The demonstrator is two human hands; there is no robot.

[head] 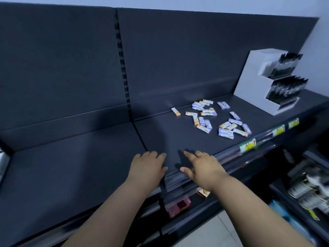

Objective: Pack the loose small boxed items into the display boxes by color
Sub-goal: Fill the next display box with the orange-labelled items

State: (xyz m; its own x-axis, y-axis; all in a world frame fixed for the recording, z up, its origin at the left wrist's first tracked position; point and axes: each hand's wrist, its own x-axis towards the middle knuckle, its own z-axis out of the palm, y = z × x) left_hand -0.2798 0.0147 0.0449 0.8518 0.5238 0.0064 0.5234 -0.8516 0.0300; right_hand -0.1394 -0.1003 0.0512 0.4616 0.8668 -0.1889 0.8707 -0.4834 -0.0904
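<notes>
**Sort not begun: both hands empty at the shelf edge, small boxes untouched.**

Your left hand [147,166] and right hand [203,168] hover flat over the front of the dark shelf [89,166], fingers spread and relaxed, nothing in either. The small boxes [211,118] lie in a loose scatter further back and to your right, orange-ended and purple-ended ones mixed, several touching or overlapping. Beyond them, at the far right, stands a white tiered display stand [249,82] filled with dark items. No empty display box is in view, so I cannot tell where the small boxes go. Judgement: nothing is packed yet, and the step in hand is the reach toward the scatter. The next move calls for reaching forward and right and pinching one colour at a time. Take the single boxes at the scatter's edge first, since the overlapped ones would likely slide.
</notes>
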